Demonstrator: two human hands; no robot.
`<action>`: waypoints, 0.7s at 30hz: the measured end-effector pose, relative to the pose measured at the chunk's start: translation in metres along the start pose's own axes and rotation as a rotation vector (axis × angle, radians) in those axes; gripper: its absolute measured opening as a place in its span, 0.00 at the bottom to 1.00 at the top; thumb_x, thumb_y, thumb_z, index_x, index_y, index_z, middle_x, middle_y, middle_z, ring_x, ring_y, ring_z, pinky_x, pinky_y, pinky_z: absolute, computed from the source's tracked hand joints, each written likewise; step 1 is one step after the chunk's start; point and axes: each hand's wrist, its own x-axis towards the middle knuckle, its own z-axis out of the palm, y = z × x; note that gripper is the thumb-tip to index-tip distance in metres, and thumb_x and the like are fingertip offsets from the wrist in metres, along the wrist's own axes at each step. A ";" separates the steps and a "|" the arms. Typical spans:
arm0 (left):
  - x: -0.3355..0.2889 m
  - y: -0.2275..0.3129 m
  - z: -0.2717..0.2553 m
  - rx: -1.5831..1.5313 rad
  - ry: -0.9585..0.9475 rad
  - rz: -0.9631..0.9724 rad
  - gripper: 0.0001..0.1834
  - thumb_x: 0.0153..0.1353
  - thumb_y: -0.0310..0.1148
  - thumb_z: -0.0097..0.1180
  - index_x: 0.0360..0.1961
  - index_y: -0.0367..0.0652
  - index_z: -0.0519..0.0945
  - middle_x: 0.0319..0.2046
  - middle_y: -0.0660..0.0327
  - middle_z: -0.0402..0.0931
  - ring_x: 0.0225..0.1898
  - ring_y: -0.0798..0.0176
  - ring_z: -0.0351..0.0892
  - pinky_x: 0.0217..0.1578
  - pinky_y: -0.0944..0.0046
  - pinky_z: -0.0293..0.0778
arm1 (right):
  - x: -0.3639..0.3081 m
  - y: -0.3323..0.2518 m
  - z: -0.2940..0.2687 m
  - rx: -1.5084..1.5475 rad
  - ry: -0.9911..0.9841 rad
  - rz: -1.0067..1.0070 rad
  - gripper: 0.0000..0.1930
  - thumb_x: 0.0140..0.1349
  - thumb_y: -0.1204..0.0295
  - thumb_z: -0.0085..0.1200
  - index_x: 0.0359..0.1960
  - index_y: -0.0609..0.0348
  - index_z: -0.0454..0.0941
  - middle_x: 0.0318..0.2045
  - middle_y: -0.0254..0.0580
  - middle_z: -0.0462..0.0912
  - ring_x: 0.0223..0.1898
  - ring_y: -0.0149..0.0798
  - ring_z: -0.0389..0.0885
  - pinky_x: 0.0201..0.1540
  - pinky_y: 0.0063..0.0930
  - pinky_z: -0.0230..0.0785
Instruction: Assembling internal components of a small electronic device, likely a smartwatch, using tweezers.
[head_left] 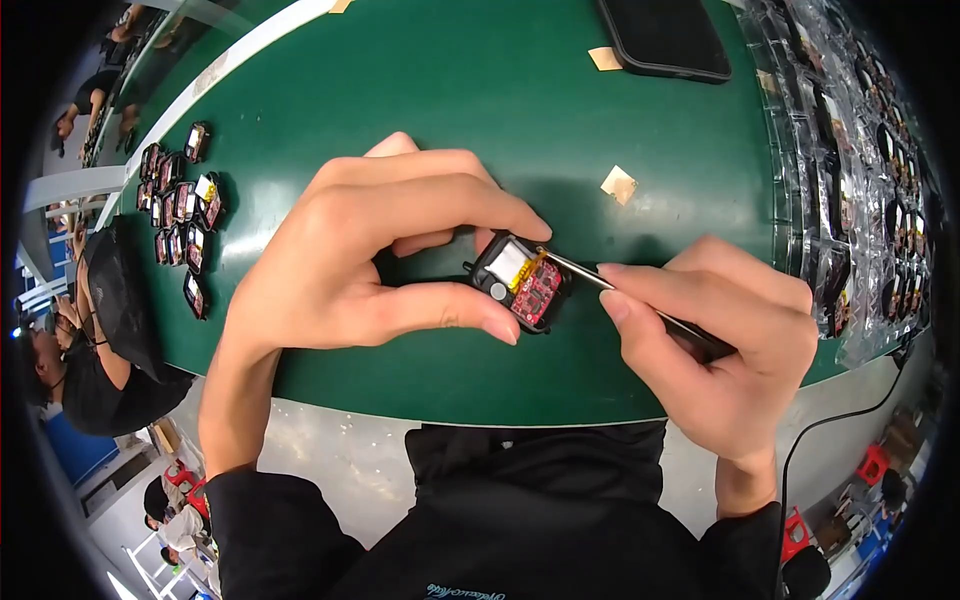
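Note:
My left hand (pixel 385 245) grips a small black electronic device (pixel 519 282) between thumb and fingers, just above the green table. The device's inside faces up: a red circuit board, a silver-white battery-like block, yellow tape and a small round grey disc. My right hand (pixel 725 340) is closed around a pair of metal tweezers (pixel 580 270), held like a pen. Their tip meets the device's upper right edge, by the end of the yellow tape. Whether the tip pinches anything is too small to tell.
Several similar devices (pixel 178 205) lie grouped at the table's left. Clear plastic trays (pixel 835 190) full of such parts line the right side. A black phone (pixel 667 38) lies at the far edge, near tan tape pieces (pixel 619 184). A black cable (pixel 845 415) hangs at right. Other people sit at left.

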 end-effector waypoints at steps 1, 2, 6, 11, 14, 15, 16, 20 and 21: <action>0.000 0.000 -0.001 -0.002 -0.002 -0.001 0.37 0.43 0.55 0.85 0.51 0.39 0.93 0.38 0.64 0.89 0.25 0.71 0.63 0.35 0.65 0.59 | 0.000 0.001 0.000 0.023 0.009 0.000 0.10 0.56 0.85 0.73 0.40 0.66 0.95 0.24 0.36 0.84 0.21 0.25 0.74 0.24 0.22 0.58; 0.000 0.000 -0.001 -0.002 -0.003 -0.002 0.37 0.43 0.55 0.85 0.51 0.39 0.93 0.38 0.64 0.89 0.25 0.71 0.63 0.35 0.65 0.59 | 0.000 0.001 0.000 0.024 0.008 0.001 0.10 0.56 0.85 0.73 0.40 0.66 0.95 0.24 0.36 0.84 0.21 0.25 0.74 0.24 0.22 0.58; 0.001 0.000 0.000 0.009 -0.009 0.017 0.36 0.44 0.54 0.85 0.51 0.40 0.93 0.38 0.64 0.89 0.27 0.71 0.67 0.35 0.66 0.59 | -0.001 0.001 0.000 0.011 -0.004 0.009 0.10 0.56 0.85 0.73 0.40 0.66 0.94 0.24 0.36 0.84 0.22 0.25 0.74 0.25 0.22 0.59; 0.004 0.002 -0.001 0.026 -0.024 0.029 0.35 0.45 0.53 0.85 0.51 0.40 0.93 0.39 0.64 0.90 0.29 0.69 0.72 0.36 0.66 0.61 | -0.001 0.001 0.001 0.015 -0.005 0.008 0.11 0.56 0.86 0.72 0.40 0.66 0.94 0.24 0.36 0.84 0.22 0.26 0.75 0.25 0.22 0.59; 0.004 0.005 0.000 0.019 -0.019 0.003 0.34 0.45 0.51 0.86 0.49 0.40 0.93 0.38 0.63 0.90 0.32 0.67 0.78 0.38 0.65 0.63 | -0.001 0.003 0.005 0.057 0.008 0.010 0.10 0.56 0.86 0.72 0.40 0.66 0.94 0.24 0.36 0.84 0.21 0.26 0.75 0.24 0.22 0.59; 0.004 0.003 0.001 0.032 -0.007 0.050 0.33 0.45 0.50 0.86 0.48 0.40 0.93 0.38 0.63 0.91 0.33 0.65 0.81 0.39 0.63 0.64 | -0.001 0.002 0.005 0.055 0.008 0.012 0.10 0.56 0.86 0.72 0.40 0.66 0.94 0.23 0.36 0.83 0.21 0.26 0.75 0.24 0.23 0.58; 0.004 0.003 0.001 0.045 0.005 0.097 0.32 0.45 0.50 0.86 0.48 0.40 0.93 0.37 0.62 0.91 0.35 0.63 0.84 0.40 0.62 0.65 | -0.001 0.001 0.005 0.053 0.007 0.014 0.10 0.56 0.87 0.72 0.40 0.66 0.94 0.23 0.36 0.83 0.21 0.26 0.74 0.24 0.23 0.58; 0.004 0.004 0.001 0.037 -0.007 0.080 0.32 0.45 0.49 0.86 0.47 0.39 0.92 0.37 0.61 0.91 0.37 0.60 0.87 0.42 0.61 0.66 | 0.000 0.002 0.003 0.022 0.005 -0.011 0.10 0.55 0.86 0.72 0.40 0.66 0.94 0.23 0.35 0.82 0.21 0.25 0.74 0.24 0.23 0.58; 0.004 0.004 0.001 0.037 -0.002 0.085 0.32 0.45 0.48 0.86 0.47 0.39 0.92 0.37 0.61 0.91 0.37 0.60 0.86 0.42 0.61 0.66 | -0.001 0.002 0.003 0.033 0.010 -0.017 0.10 0.55 0.86 0.72 0.40 0.66 0.94 0.23 0.35 0.82 0.21 0.25 0.73 0.24 0.23 0.57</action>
